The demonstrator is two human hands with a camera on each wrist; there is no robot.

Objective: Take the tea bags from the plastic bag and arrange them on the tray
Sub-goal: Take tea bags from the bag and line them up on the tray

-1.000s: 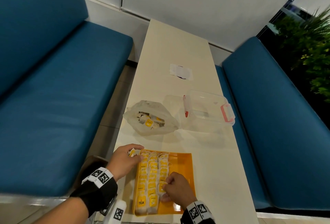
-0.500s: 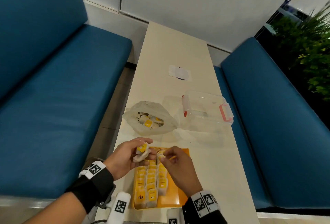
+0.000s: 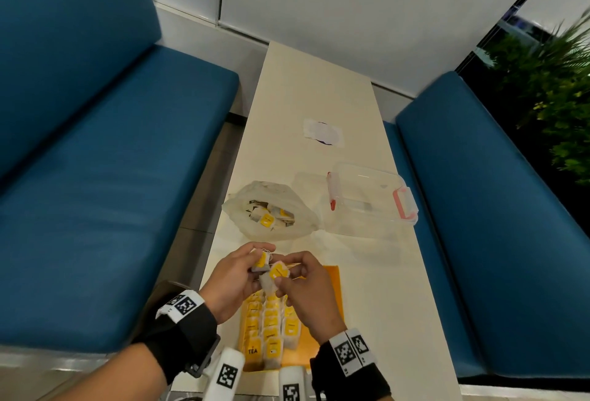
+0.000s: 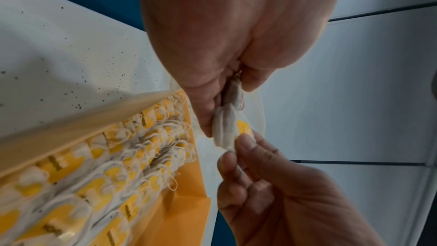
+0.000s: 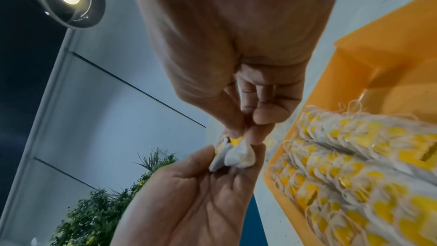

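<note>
**Both hands pinch tea bags above the tray**

The left hand (image 3: pixel 230 276) and right hand (image 3: pixel 306 288) meet just over the far end of the tray (image 3: pixel 332 276). Left thumb and fingers pinch one tea bag (image 3: pixel 260 261) with a yellow tag; the right fingertips (image 3: pixel 282 280) pinch a second bag (image 3: pixel 277 272) just beside it, the two bags touching between the hands. In the wrist views thin strings run around the held bags; whether they are tangled cannot be told.

Below the grip, toward the person, rows of bags (image 3: pixel 271 327) lie packed along the tray's left part, its right part bare orange. Beyond the grip sits the plastic bag (image 3: pixel 242 212), open, with more bags (image 3: pixel 268 218) inside. Right of that lies a clear box (image 3: pixel 370 199) with red clasps, all on the table (image 3: pixel 306 87).
</note>
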